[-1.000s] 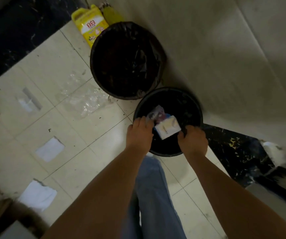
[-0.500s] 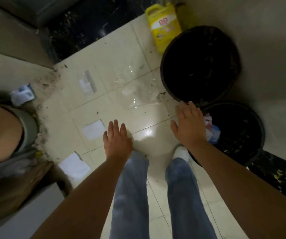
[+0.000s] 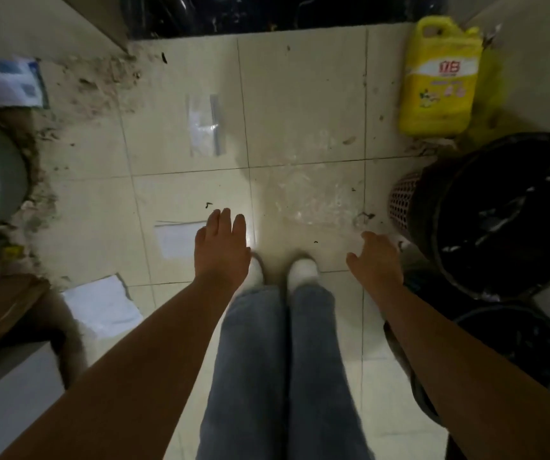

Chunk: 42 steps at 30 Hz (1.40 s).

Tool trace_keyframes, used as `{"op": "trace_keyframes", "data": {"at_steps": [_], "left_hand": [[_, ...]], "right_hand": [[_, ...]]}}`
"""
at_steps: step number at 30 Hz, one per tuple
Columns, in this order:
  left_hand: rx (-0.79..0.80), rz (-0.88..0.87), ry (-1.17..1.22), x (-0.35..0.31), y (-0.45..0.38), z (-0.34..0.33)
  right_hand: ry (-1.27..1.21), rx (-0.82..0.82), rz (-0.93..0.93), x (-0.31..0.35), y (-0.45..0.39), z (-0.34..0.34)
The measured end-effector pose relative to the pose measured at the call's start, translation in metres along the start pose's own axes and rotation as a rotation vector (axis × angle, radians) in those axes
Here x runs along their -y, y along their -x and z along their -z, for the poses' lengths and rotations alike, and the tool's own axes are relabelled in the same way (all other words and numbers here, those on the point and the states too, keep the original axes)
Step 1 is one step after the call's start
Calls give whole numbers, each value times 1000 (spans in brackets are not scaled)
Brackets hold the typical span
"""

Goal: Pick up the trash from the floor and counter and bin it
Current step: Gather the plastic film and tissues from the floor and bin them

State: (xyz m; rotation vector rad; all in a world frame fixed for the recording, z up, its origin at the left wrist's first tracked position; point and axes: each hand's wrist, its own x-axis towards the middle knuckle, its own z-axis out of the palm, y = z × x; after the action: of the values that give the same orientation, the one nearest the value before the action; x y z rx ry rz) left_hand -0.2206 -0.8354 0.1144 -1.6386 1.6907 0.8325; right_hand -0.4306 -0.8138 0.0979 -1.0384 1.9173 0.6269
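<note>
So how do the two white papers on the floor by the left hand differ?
The upper paper lies flat and neatly rectangular, beside the left hand; the lower paper looks bigger, with rumpled, uneven edges, nearer the brown box. Both are white and still unpicked.

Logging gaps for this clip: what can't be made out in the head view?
- Smaller bin: its contents are dark, and the right forearm covers part of its rim.
- Blue-and-white packet: cut by the left edge, print blurred.
- Detergent jug: small label text unreadable.
</note>
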Motion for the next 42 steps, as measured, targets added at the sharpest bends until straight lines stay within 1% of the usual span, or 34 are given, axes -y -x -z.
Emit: {"op": "trace_keyframes", "data": {"at_steps": [3, 6, 9, 11, 15, 17, 19, 21, 24, 28, 30, 33, 35, 38, 42], "left_hand": [[-3, -55, 22, -10, -50, -21], [9, -51, 33, -15, -105, -58], [37, 46, 81, -7, -135, -94], [24, 179, 165, 4, -149, -123], [-50, 424, 383, 29, -166, -175], [-106, 483, 467, 44, -173, -194], [-139, 500, 515, 57, -179, -210], [-166, 469, 527, 70, -183, -222], [-248, 422, 571, 85, -189, -232], [-313, 342, 598, 95, -195, -239], [-368, 256, 542, 97, -196, -243], [-411, 138, 336, 99, -199, -247], [-424, 116, 297, 100, -201, -247], [-379, 151, 349, 98, -202, -243], [-318, 174, 441, 95, -197, -232]], "right_hand": [[96, 25, -22, 0, -47, -17], [323, 56, 37, 1, -102, -36], [630, 48, 182, 6, -134, -56], [709, 30, 293, 16, -150, -76], [698, 1, 436, 47, -173, -119], [663, -42, 461, 62, -183, -134], [635, -91, 458, 73, -190, -144], [649, -109, 451, 81, -195, -150], [686, -110, 459, 85, -199, -154], [650, -106, 461, 86, -204, -153], [617, -117, 475, 85, -204, -151], [524, -160, 528, 85, -203, -148], [528, -155, 538, 86, -202, -145], [527, -140, 539, 84, -204, -141], [413, -195, 609, 75, -202, -138]]}}
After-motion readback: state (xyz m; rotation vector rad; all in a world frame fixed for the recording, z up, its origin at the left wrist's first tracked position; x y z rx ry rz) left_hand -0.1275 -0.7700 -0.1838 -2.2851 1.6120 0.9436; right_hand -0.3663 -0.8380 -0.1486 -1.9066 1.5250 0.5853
